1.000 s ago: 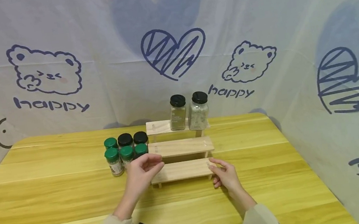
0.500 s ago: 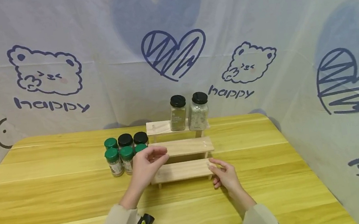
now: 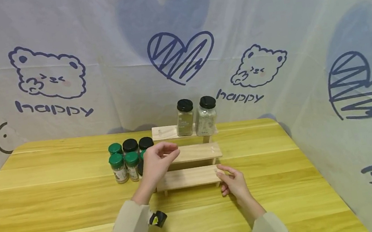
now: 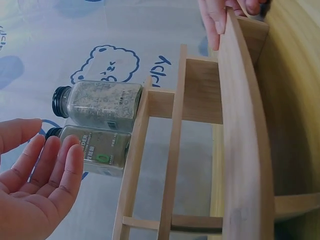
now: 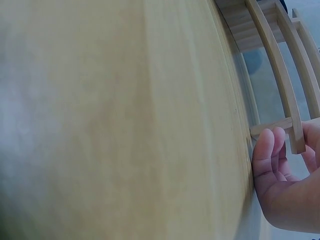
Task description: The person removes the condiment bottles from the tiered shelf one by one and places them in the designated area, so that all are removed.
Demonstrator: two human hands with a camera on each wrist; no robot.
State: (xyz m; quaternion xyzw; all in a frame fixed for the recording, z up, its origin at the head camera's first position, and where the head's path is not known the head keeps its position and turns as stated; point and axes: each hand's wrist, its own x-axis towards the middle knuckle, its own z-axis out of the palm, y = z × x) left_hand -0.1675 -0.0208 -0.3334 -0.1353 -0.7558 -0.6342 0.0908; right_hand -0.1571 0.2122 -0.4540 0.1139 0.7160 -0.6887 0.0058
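A three-tier wooden spice rack (image 3: 187, 177) stands on the table. My right hand (image 3: 236, 184) grips the right end of its lowest tier, with fingers curled about the corner in the right wrist view. Above the left part of the rack, my left hand (image 3: 157, 165) is held with its fingers gently bent, and nothing shows between them in the left wrist view. On the top tier, toward the right, stand two glass spice jars with black lids: one with brownish-green powder (image 3: 184, 124), the other with pale flakes (image 3: 205, 123).
Left of the rack, several small spice bottles stand in close rows, some with green lids (image 3: 116, 159) and some with black lids (image 3: 130, 145); my left hand partly covers this group. A printed cloth (image 3: 110, 63) hangs behind the wooden table (image 3: 59, 205).
My left hand has moved forward and to the right, from beside the bottles to over the middle tier. The right hand, the rack and the two jars have stayed in place.
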